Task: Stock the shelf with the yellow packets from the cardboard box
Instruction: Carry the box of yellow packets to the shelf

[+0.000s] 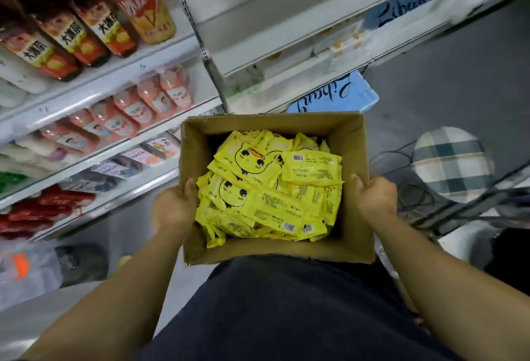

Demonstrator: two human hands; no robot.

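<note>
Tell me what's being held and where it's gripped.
The cardboard box: left hand grips its left wall's rim, right hand its right wall's rim.

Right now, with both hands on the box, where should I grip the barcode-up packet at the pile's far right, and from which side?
Pinch the yellow packet across its long edges, from above, likely with the right hand. It lies flat and uncovered on top of the pile, close to the right wall of the cardboard box.

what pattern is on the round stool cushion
Plaid, teal and cream checks, on the stool; head view.
</note>
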